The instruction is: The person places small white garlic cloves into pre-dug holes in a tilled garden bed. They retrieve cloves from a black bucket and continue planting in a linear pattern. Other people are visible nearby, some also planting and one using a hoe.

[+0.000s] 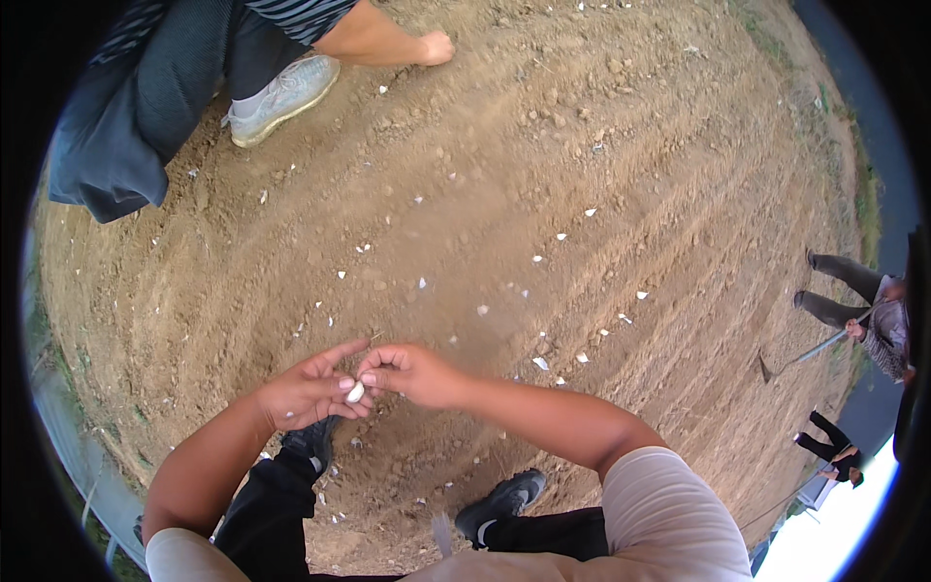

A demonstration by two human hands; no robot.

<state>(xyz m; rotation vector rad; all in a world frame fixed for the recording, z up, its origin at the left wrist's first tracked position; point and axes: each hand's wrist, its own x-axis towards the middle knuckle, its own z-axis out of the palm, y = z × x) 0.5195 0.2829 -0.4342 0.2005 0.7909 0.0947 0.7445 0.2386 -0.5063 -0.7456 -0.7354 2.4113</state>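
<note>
Both my hands meet above the soil, low and left of the picture's middle. My left hand (313, 389) pinches a pale garlic clove (355, 393) with its thumb, the index finger stretched out. From the other side, my right hand (407, 375) touches the same clove with thumb and fingertips. A small whitish piece lies on my left palm. Scattered over the brown furrowed soil (465, 225) are several small white pieces that look like garlic cloves or skins, such as one (590, 212) to the upper right and another (540, 362) right of my hands.
At the upper left a co-worker's hand (436, 48) reaches to the soil beside a light sneaker (284, 100). On the right a person (873, 313) holds a long-handled hoe (814, 351). Farther off stands another person (836, 447). My dark shoes (502, 503) rest on the soil.
</note>
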